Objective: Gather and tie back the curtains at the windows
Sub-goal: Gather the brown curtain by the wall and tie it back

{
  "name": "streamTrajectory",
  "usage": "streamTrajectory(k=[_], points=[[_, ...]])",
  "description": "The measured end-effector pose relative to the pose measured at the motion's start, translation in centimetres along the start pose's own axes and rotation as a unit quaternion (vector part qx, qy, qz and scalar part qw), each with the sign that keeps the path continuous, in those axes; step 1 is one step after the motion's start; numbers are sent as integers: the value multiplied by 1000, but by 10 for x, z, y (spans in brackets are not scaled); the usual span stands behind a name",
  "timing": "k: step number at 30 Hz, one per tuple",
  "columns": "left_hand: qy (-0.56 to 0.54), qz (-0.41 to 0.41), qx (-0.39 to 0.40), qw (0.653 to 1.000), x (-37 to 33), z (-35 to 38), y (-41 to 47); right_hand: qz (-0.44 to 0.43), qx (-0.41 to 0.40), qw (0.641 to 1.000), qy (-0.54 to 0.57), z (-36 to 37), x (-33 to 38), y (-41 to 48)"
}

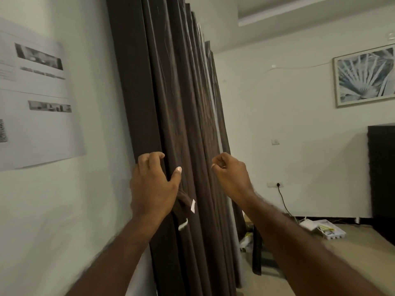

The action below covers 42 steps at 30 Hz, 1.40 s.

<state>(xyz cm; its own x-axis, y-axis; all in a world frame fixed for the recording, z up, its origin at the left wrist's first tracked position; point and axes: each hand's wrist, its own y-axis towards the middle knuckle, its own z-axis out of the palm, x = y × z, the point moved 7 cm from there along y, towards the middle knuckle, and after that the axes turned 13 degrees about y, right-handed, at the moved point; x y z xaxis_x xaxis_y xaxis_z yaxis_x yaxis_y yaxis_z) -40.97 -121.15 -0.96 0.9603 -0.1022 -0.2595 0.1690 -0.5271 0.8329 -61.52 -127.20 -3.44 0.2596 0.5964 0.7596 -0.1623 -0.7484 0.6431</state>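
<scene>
my left hand (152, 189) curls round the wall-side folds of the dark brown curtain (171, 92), and the tie-back strap (183, 204) dangles loose from under my palm. my right hand (229, 176) is curled tight at the bundle's far edge; i can't tell if it pinches cloth. the curtain hangs gathered beside the wall (96, 199). if my left grip slackens, the folds could spread and the strap could drop.

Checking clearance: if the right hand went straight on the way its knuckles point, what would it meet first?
Probably the dark curtain, its right-hand folds just ahead of the right hand; depth is unclear.
</scene>
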Motion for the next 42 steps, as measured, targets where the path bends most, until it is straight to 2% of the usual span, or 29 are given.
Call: streamTrajectory(k=[5,13,18,22,23,25,28,30,32,35,39,42], points=[[60,20,-50,997,-3,58,54,46,33,998,33,41,-65,73],[98,27,-71,992,5,148,123,95,122,983,95,137,-131,145],[131,5,-78,988,11,190,162,100,212,951,204,191,-149,171],[175,-18,-73,982,28,199,188,62,333,915,221,226,-154,191],[180,-25,-76,980,34,200,193,46,330,918,214,225,-156,202],[168,-40,-90,981,46,198,200,14,257,946,196,209,-157,236],[152,-55,-117,980,64,195,205,-41,41,987,150,171,-165,292],[160,-62,-121,978,73,192,205,-40,-50,995,77,158,-170,317],[175,-70,-128,974,77,188,204,-6,-47,998,32,161,-179,337],[203,-86,-130,967,78,184,203,43,19,991,127,176,-188,361],[218,-92,-122,964,75,174,198,92,76,958,261,192,-192,366],[213,-105,-131,963,68,166,191,103,101,947,286,197,-193,373]])
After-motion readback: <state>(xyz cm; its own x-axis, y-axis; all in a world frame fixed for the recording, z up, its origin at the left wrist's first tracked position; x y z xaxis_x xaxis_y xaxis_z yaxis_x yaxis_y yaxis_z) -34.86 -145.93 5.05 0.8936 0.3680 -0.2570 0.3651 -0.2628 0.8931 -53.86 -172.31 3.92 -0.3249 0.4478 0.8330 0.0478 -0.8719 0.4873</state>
